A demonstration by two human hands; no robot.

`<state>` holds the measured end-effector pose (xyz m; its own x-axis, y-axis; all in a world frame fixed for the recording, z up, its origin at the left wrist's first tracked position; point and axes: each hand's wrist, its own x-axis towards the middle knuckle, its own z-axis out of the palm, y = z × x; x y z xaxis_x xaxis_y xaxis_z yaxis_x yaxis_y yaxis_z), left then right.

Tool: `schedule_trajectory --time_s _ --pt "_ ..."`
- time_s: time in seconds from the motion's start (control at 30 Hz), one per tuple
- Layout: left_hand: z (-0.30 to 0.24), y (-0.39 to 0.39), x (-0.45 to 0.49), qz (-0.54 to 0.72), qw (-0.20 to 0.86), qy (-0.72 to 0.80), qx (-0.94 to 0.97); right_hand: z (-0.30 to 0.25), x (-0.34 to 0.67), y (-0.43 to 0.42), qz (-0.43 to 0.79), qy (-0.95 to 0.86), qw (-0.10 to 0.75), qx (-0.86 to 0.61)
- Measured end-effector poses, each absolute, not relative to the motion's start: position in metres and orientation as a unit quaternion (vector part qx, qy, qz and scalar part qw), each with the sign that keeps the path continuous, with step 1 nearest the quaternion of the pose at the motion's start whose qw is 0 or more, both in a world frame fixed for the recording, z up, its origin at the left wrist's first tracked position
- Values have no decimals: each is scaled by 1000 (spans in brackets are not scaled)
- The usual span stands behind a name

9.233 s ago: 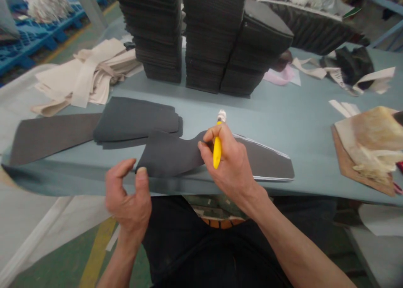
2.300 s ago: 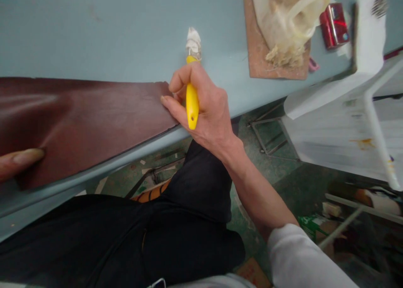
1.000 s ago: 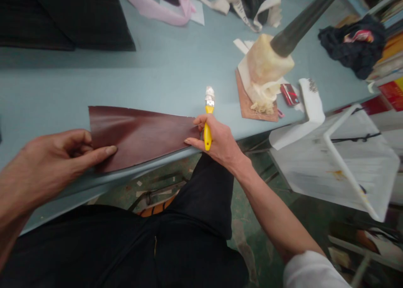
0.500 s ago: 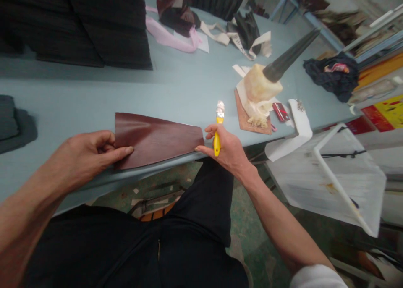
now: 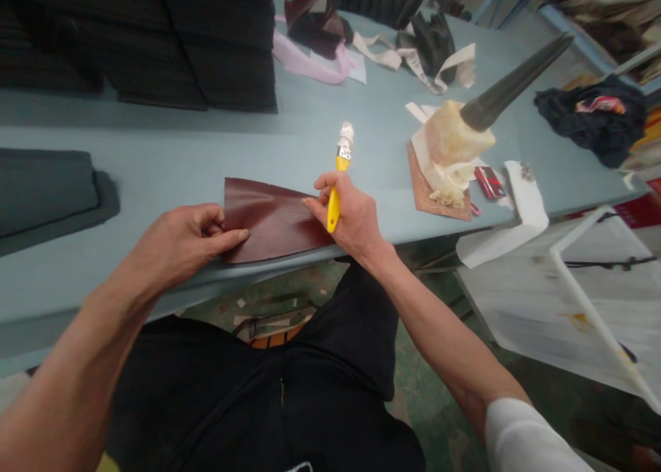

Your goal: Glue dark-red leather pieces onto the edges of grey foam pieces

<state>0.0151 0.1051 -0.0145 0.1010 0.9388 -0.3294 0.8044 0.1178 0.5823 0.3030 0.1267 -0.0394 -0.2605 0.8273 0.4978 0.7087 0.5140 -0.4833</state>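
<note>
A dark brown-red piece that looks like leather [image 5: 273, 221] lies at the front edge of the table, wide at the left and narrower to the right. My left hand [image 5: 199, 234] pinches its left edge, thumb on top and fingers beneath. Over its right part is my right hand [image 5: 351, 210], closed round a paintbrush [image 5: 341, 157] with a yellow handle; its whitish bristles point away from me. The thumb of that hand rests at the piece's surface, and the piece's right end is hidden behind the hand.
On the blue-grey table [image 5: 170, 148], a pale block with a dark cone-shaped handle [image 5: 516, 80] stands on a brown board [image 5: 421, 190]. Dark stacked pieces [image 5: 222, 59] rise at the back left. A folded dark piece [image 5: 46, 183] lies left. A white bin [image 5: 521, 300] stands at the right.
My right hand, with the paintbrush, has moved left from the piece's narrow end to over its right part. My left hand keeps its pinch. The camera view has shifted left.
</note>
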Motion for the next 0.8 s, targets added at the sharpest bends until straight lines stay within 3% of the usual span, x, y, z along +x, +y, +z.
schedule_trajectory --time_s 0.4,0.53,0.63,0.8 --pt "-4 97 15 95 350 671 647 -56 294 124 74 -816 301 -488" --pt "10 85 12 68 193 723 660 -52 293 124 79 -818 289 -492" --pt "17 81 23 118 68 705 696 -52 292 123 77 -820 292 -486" --pt "-1 100 64 199 107 515 827 -54 291 124 64 -822 293 -484"
